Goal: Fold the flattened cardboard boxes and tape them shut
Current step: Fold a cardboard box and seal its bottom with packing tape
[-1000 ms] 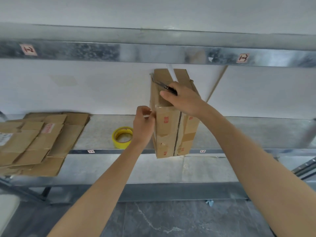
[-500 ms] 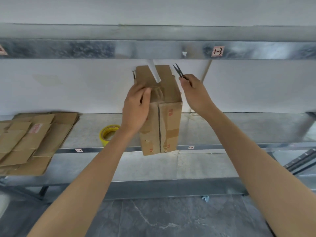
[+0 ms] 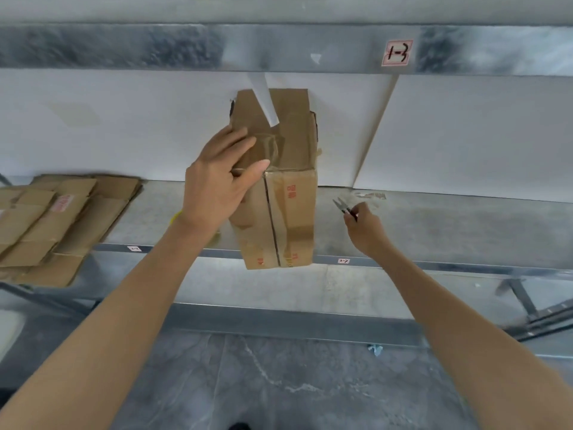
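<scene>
A brown cardboard box [image 3: 291, 212] with red print stands upright on the metal shelf [image 3: 434, 231], its front edge past the shelf lip. Clear tape runs over its top corner. My left hand [image 3: 217, 187] grips the box at its upper left corner, thumb pressed on the taped seam. My right hand [image 3: 362, 228] is lower, to the right of the box and apart from it, pinching small black thread snips [image 3: 344, 207] with the blades pointing up-left. A stack of flattened cardboard boxes [image 3: 52, 225] lies on the shelf at the left.
A sliver of a yellow tape roll [image 3: 176, 216] shows behind my left wrist. An upper shelf beam [image 3: 279, 48] with a "1-3" label [image 3: 398, 53] hangs above. White wall panels stand behind. A lower shelf and grey floor are below.
My right hand left the top of the box and dropped down to its right with the snips. My left hand shifted onto the box's upper corner over the tape.
</scene>
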### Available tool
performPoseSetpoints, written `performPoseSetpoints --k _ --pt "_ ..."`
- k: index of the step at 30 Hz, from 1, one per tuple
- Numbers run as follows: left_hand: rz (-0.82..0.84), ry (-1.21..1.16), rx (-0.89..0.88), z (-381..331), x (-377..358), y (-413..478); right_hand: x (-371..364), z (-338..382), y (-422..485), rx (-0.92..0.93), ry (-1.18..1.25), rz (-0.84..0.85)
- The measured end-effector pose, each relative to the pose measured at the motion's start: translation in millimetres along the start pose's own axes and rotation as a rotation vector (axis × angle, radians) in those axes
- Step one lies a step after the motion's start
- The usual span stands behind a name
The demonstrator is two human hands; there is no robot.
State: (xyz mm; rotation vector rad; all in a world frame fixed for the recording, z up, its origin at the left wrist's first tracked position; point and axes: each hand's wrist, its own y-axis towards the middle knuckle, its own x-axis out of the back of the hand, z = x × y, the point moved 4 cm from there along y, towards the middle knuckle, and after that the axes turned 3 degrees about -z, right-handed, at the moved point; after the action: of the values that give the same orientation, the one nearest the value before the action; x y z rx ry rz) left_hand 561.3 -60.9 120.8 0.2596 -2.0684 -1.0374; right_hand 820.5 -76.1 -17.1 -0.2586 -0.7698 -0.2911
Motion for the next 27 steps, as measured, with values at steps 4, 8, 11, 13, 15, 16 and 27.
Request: performPoseSetpoints --k 4,8,11,13,15,16,27 --pt "0.084 -0.056 0.086 1.1 1.9 0.6 -27.4 -18.0 9.5 0.004 -0.188 0.067" --pt "0.131 -0.11 0.14 2.0 4.8 -0.4 -45.1 -23.7 10.2 0.068 -0.362 0.065" --pt "0.157 -0.071 0.103 0.4 5.9 0.1 -49.3 -21.4 10.0 0.086 -0.422 0.062" --pt "0.179 -0.043 0.081 0.1 5.7 1.3 -45.7 -12.6 10.9 0.065 -0.439 0.083" --pt "0.204 -0.033 0.079 0.2 5.5 3.1 -30.9 9.0 10.4 0.075 -0.284 0.005" --pt "0.211 -0.003 0.049 -1.1 6.0 3.1 -18.7 24.9 7.0 0.12 -0.142 -0.07" --pt "-0.113 -0.335 0.223 -6.5 9.5 -2.1 40.3 161.5 -58.9 0.599 0.384 -0.192"
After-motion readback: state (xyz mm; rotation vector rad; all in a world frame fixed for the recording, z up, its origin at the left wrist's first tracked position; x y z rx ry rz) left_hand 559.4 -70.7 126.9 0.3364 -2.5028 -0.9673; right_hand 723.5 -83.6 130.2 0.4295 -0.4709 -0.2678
